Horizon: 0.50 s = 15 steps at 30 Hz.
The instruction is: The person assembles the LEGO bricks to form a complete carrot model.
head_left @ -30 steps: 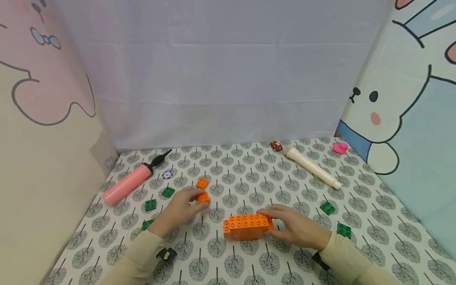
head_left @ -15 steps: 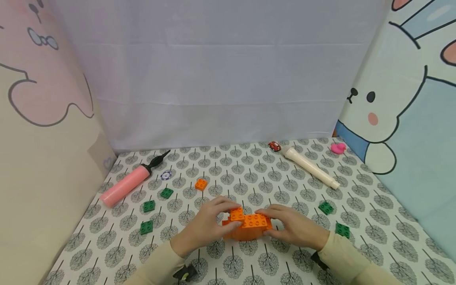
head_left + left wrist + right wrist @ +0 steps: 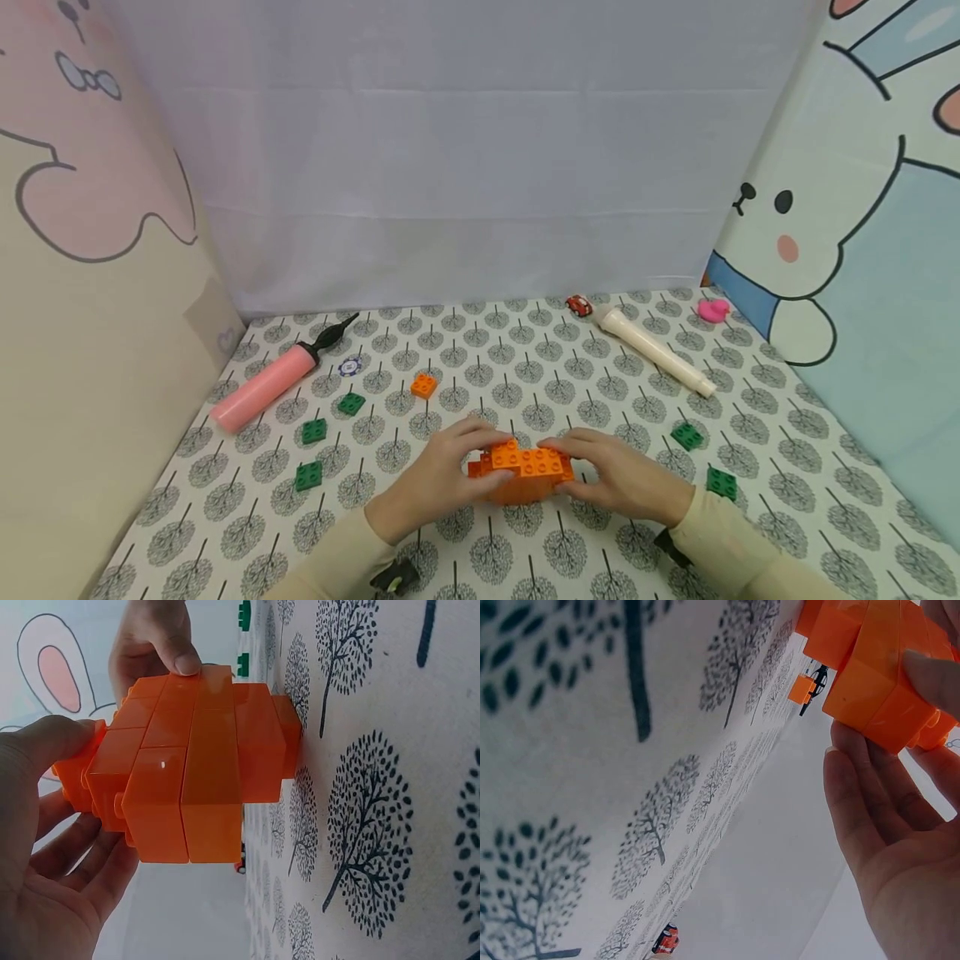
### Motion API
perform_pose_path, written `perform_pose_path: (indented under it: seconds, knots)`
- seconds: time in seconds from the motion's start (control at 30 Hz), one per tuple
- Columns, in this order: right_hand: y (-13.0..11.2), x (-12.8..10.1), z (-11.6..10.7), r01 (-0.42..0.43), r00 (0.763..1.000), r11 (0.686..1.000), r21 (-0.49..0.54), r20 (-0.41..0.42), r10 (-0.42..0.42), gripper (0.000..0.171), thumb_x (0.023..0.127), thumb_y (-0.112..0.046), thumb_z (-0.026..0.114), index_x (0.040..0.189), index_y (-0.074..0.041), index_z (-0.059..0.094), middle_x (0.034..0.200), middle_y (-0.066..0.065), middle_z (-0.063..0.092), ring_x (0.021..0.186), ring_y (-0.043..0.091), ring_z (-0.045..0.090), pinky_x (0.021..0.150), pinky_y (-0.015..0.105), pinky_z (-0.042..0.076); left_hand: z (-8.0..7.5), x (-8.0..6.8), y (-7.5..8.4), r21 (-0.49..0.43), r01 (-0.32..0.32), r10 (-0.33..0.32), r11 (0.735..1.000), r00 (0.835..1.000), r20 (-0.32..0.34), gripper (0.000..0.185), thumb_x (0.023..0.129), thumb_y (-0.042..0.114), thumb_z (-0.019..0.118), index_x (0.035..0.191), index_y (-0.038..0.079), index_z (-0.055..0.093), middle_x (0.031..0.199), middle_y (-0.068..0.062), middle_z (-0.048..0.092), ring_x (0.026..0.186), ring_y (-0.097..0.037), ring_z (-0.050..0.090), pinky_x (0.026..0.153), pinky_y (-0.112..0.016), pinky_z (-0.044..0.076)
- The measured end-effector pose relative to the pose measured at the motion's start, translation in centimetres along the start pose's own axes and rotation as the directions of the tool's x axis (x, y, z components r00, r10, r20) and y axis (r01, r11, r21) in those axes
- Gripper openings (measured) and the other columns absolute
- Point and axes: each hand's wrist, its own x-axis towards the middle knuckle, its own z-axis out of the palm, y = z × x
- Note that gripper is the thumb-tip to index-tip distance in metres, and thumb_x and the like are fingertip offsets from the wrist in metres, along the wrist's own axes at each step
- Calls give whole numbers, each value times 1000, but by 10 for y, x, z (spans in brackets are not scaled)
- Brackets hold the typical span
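Tree-printed surface (image 3: pixel 525 358) spread wide, and right at its near middle sits the orange block stack (image 3: pixel 522 473), resting on the cloth between both hands. Left hand (image 3: pixel 438 479) curls round the stack's left end, thumb on the side, fingers wrapped over the top bricks. Right hand (image 3: pixel 618 479) grips the right end, thumb pressed on the side and fingers cupped behind. Far left lies the pink pump (image 3: pixel 264 387); far right the cream tube (image 3: pixel 654 351). Green bricks (image 3: pixel 309 475) scattered on both sides, a lone orange brick (image 3: pixel 423 384) beyond the stack, then a pink duck (image 3: pixel 713 310) and tiny red car (image 3: pixel 578 305) at the back.
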Motion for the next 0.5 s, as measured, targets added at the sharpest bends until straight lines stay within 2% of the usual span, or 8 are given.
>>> perform_pose_path:
  seconds: [0.3, 0.5]
  knots:
    - [0, 0, 1, 14, 1000, 1000, -7, -7, -14, 54, 91, -29, 73, 140, -13, 57, 127, -3, 62, 112, 14, 61, 96, 40, 54, -1, 0, 5, 63, 20, -20, 998, 1000, 9, 42, 86, 25, 79, 125, 12, 69, 119, 1, 65, 106, -11, 62, 93, -26, 54]
    - [0, 0, 1, 9, 1000, 1000, 2, -9, -9, 54, 91, -29, 73, 141, -15, 57, 127, -5, 62, 112, 12, 60, 96, 39, 54, -2, 2, 6, 70, -3, 1, 998, 1000, 21, 42, 86, 24, 79, 125, 12, 69, 117, 2, 66, 104, -10, 63, 93, -24, 54]
